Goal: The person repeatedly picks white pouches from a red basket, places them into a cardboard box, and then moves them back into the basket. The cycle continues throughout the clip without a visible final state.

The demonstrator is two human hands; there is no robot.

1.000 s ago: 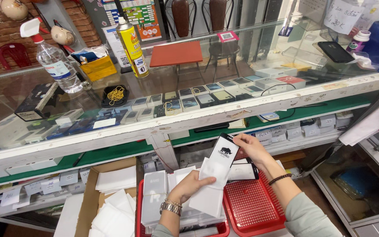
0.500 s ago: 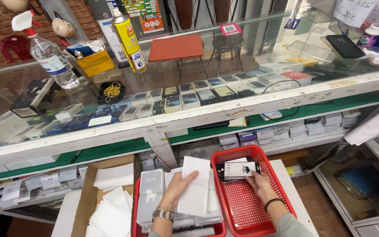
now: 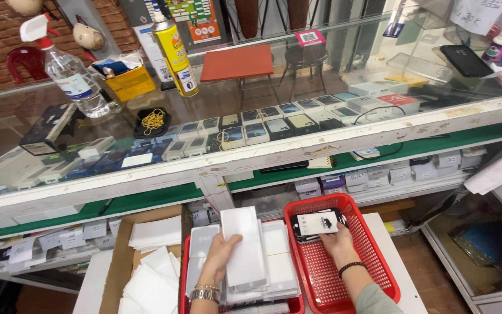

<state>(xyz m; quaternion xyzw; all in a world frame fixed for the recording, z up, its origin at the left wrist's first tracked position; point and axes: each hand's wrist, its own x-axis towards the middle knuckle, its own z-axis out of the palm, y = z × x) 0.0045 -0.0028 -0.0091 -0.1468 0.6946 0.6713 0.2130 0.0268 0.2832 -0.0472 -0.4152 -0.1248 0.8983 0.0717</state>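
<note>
Head camera, looking down past a glass counter. The right hand [image 3: 339,243] is inside the red basket [image 3: 379,273], its grip closed around a phone [image 3: 318,223] with a white sleeve across its face; fingers wrap it from below and the phone lies flat, pointing to the left of the wrist, just above the basket floor. A dark bracelet [image 3: 352,267] sits on that wrist.

Over to the left hand [image 3: 219,256]: it rests palm down on a stack of white sleeves [image 3: 245,250], fingers spread loosely over the near edge, thumb tucked along the top sleeve. It presses rather than clasps, grip half open, nothing lifted. A metal watch [image 3: 204,293] shows at the wrist. The stack lies in a second red tray [image 3: 185,273], touching the basket's left wall.

Left of that hand, a cardboard box [image 3: 124,256] holds more loose white sleeves [image 3: 153,232]. Both trays stand on a white surface [image 3: 399,261].

Beyond the hands, a shelf under the glass carries rows of phones [image 3: 262,125]. On top of the glass, well away from either grip, stand a spray bottle [image 3: 74,75], a yellow spray can [image 3: 172,49] and a small dish of rubber bands [image 3: 153,121].
</note>
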